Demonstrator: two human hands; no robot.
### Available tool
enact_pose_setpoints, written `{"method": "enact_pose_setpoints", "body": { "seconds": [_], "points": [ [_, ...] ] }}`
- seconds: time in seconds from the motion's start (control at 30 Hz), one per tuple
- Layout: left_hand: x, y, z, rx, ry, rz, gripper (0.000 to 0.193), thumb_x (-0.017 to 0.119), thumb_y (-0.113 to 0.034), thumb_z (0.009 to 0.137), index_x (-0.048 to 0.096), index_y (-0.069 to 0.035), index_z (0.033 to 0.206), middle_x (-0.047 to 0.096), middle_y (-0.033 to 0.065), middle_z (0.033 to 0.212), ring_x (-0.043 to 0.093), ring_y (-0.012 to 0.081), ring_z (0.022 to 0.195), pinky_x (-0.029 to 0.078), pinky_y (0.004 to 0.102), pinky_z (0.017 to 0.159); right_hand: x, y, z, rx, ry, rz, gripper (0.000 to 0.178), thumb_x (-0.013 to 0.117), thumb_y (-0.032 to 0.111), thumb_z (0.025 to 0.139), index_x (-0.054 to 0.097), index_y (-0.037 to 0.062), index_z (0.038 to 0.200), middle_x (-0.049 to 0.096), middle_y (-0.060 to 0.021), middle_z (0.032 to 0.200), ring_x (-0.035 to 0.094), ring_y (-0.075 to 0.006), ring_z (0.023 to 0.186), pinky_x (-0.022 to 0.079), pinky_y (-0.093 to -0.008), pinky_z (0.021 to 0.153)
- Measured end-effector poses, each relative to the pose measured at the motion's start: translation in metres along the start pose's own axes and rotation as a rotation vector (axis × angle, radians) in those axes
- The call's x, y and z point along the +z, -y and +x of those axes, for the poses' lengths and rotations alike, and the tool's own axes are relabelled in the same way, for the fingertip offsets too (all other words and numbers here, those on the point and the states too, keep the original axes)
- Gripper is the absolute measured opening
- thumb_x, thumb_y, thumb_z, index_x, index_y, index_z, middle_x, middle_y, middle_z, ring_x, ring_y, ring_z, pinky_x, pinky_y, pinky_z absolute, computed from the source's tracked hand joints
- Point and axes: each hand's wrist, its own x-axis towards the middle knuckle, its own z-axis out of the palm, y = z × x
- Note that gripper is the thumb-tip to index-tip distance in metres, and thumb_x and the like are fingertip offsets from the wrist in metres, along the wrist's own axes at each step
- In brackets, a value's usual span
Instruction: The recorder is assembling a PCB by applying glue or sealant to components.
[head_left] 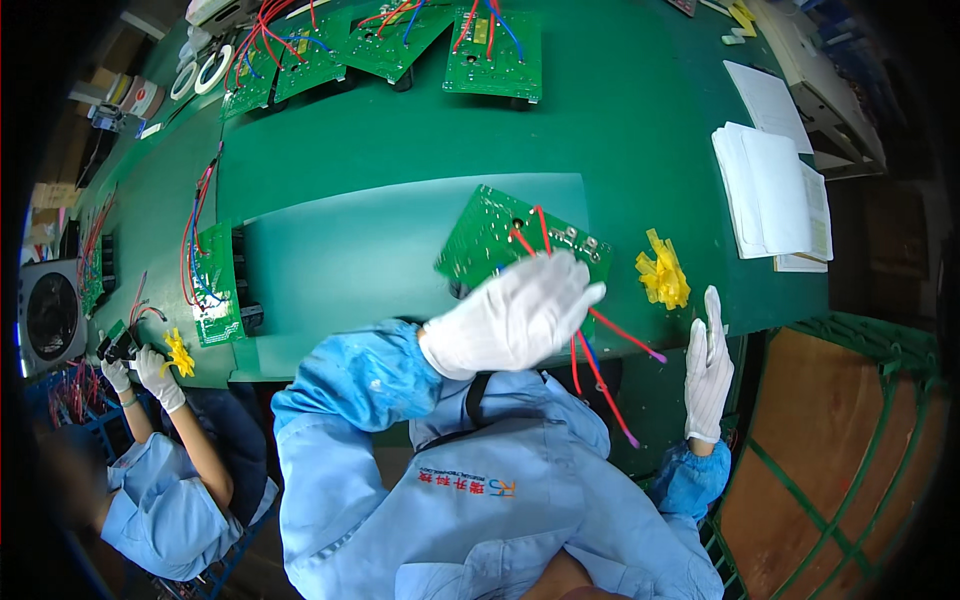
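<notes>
A green circuit board (478, 232) lies tilted on the green table in front of me, with red and blue wires (612, 395) running from it over the table's near edge. Over the board's near side and the wires rests my left hand (515, 315), white-gloved and slightly blurred, its fingers stretched out toward the right. The palm side is hidden, so its exact contact with the wires does not show. Beyond the table's near edge on the right, my right hand (708, 370), also gloved, is open and holds nothing, fingers pointing away from me. A heap of yellow tape strips (662, 272) lies between it and the board.
Several wired boards (493, 60) stand along the far side, and another board (217, 285) is at left. White papers (765, 190) lie at right, near a green metal frame (835, 360). A co-worker's gloved hands (155, 375) handle a small black part at far left.
</notes>
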Motion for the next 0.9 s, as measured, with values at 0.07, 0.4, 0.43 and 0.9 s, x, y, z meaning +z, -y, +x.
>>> {"method": "enact_pose_setpoints", "body": {
  "seconds": [0.07, 0.4, 0.43, 0.9],
  "points": [
    [-0.017, 0.02, 0.022, -0.17, 0.092, -0.222, 0.037, 0.064, -0.017, 0.085, 0.065, -0.001, 0.119, 0.068, 0.0135, 0.106, 0.068, 0.0309, 0.098, 0.056, 0.0382, 0.083, -0.003, 0.004, -0.002, 0.045, -0.033, 0.042, 0.048, 0.047, 0.02, 0.107, 0.041, 0.0075, 0.152, 0.046, -0.0134, 0.154, 0.052, -0.0265, 0.136, 0.039, -0.0337, 0.111],
    [0.051, 0.088, 0.027, -0.348, 0.58, -0.963, 0.057, 0.064, -0.049, 0.095, 0.059, 0.004, 0.075, 0.045, 0.0233, 0.063, 0.039, 0.0367, 0.061, 0.04, 0.0464, 0.06, 0.019, 0.018, -0.02, 0.066, 0.001, 0.335, 0.05, 0.053, 0.017, 0.104, 0.042, 0.0085, 0.152, 0.054, -0.0024, 0.085, 0.047, -0.0088, 0.073, 0.043, -0.0251, 0.073],
    [0.053, 0.096, 0.036, -0.39, 0.754, -0.858, 0.059, 0.065, -0.051, 0.095, 0.06, 0.006, 0.078, 0.046, 0.0237, 0.066, 0.034, 0.0343, 0.062, 0.04, 0.0467, 0.061, 0.021, 0.018, -0.022, 0.034, 0.005, 0.369, 0.045, 0.054, 0.013, 0.104, 0.046, 0.0043, 0.147, 0.063, -0.0054, 0.106, 0.05, -0.0086, 0.076, 0.047, -0.0254, 0.076],
    [0.077, 0.114, 0.033, -0.677, 0.994, -1.14, 0.022, 0.068, -0.026, 0.094, 0.078, -0.007, 0.092, 0.071, 0.0011, 0.078, 0.064, 0.0123, 0.075, 0.049, 0.0276, 0.069, 0.05, 0.052, 0.009, -0.578, 0.327, 0.036, 0.051, 0.074, 0.022, 0.089, 0.058, 0.0109, 0.135, 0.067, -0.0122, 0.095, 0.065, -0.0319, 0.073, 0.054, -0.0393, 0.064]
  ]
}}
